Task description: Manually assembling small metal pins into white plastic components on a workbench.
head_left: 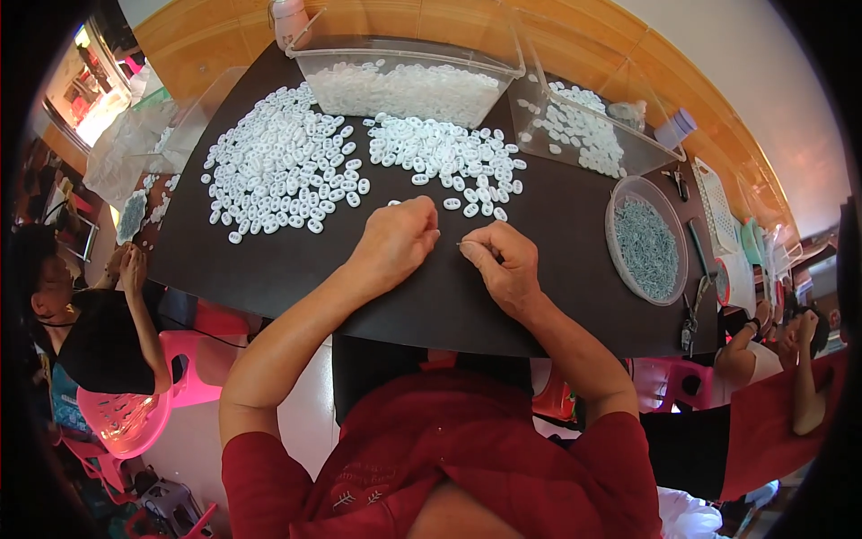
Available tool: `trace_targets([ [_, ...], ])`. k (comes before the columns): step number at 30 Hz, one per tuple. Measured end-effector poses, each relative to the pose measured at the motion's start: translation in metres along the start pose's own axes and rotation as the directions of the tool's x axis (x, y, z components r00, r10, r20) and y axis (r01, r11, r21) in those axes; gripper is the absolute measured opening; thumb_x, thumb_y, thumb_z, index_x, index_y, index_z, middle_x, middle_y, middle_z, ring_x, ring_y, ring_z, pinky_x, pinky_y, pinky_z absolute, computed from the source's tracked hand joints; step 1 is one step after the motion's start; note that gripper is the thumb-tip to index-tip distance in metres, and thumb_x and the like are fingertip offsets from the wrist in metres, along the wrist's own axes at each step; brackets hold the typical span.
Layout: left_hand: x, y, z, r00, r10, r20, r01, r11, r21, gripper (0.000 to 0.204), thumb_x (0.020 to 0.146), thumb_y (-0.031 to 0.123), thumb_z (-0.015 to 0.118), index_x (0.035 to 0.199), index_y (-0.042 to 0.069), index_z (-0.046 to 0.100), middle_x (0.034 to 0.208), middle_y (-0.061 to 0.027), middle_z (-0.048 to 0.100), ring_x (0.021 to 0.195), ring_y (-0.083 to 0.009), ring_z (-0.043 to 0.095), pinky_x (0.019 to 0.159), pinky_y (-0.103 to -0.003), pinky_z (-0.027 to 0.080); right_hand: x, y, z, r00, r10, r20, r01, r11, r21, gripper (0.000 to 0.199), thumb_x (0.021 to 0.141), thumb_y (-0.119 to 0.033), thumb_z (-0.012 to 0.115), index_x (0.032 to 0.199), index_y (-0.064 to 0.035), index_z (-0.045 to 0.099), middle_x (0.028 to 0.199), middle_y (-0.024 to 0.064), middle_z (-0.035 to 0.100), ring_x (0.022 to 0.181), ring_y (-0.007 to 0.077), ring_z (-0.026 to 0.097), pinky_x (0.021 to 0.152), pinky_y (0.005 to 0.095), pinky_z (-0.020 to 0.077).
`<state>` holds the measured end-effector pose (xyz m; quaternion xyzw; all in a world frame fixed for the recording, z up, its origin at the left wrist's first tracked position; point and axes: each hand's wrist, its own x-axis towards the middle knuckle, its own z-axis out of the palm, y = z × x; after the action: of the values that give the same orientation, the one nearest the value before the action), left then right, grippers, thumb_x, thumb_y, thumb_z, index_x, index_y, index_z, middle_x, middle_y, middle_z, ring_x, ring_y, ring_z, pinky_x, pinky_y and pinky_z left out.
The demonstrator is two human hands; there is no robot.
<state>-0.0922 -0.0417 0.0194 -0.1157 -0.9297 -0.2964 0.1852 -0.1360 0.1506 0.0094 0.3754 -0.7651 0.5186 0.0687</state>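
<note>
My left hand [400, 241] is closed above the dark table, its fingers curled and pressed together; whatever they hold is hidden. A little to its right, my right hand [505, 266] pinches a tiny thin metal piece between thumb and forefinger, with just its tip showing. Beyond both hands lies a loose heap of small white oval plastic pieces [440, 153], each with dark openings or marks. A larger heap of white oval pieces [283, 162] spreads to the left. At the right stands a round clear tub [611, 235] full of small grey metal pieces [648, 250].
Clear plastic bins [404, 56] [642, 160] with more white pieces stand along the back. Pliers [690, 321] and a long-handled tool [699, 244] lie at the table's right edge. A person [99, 332] sits at the left, near pink stools [202, 359]; others sit at the right.
</note>
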Motion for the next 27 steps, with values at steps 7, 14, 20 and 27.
trace_targets([
  [7,-0.022,0.025,-0.026,0.834,-0.466,0.297,0.468,0.310,-0.828,0.007,0.084,0.006,0.065,0.086,0.000,0.061,0.074,-0.0022,0.060,0.057,-0.0063,0.054,0.048,-0.019,0.042,0.002,-0.009,-0.001,0.962,0.270,0.039,-0.270,0.922,0.277,0.003,0.082,-0.002,0.066,0.081,-0.0005,0.063,0.071,0.0013,0.059,0.063,0.0064,0.052,0.056,0.0233,0.0420],
  [14,-0.039,0.038,-0.022,0.850,-0.497,0.177,0.263,0.109,-0.959,0.015,0.086,0.006,0.066,0.098,-0.002,0.062,0.077,-0.0061,0.063,0.058,-0.0083,0.057,0.049,-0.019,0.044,0.002,-0.027,-0.005,0.982,0.156,0.109,-0.176,0.962,0.211,0.003,0.083,-0.003,0.066,0.084,-0.0012,0.063,0.072,0.0001,0.059,0.064,0.0049,0.051,0.056,0.0219,0.0409],
  [20,-0.047,0.044,-0.015,0.850,-0.505,0.152,0.203,0.046,-0.978,0.017,0.084,0.003,0.067,0.098,-0.004,0.061,0.079,-0.0078,0.064,0.062,-0.0108,0.060,0.052,-0.021,0.047,0.000,-0.049,-0.003,0.980,0.147,0.132,-0.177,0.949,0.262,0.003,0.085,-0.003,0.065,0.085,-0.0009,0.063,0.073,0.0000,0.059,0.065,0.0043,0.051,0.058,0.0205,0.0405],
  [27,-0.060,0.052,-0.006,0.848,-0.530,-0.005,0.161,0.266,-0.950,0.016,0.085,0.001,0.067,0.100,-0.003,0.062,0.082,-0.0058,0.063,0.064,-0.0100,0.060,0.053,-0.021,0.048,0.001,-0.067,0.009,0.958,0.207,0.198,-0.279,0.832,0.480,0.006,0.089,-0.004,0.061,0.091,0.0014,0.063,0.080,0.0032,0.062,0.075,0.0076,0.057,0.067,0.0213,0.0453],
])
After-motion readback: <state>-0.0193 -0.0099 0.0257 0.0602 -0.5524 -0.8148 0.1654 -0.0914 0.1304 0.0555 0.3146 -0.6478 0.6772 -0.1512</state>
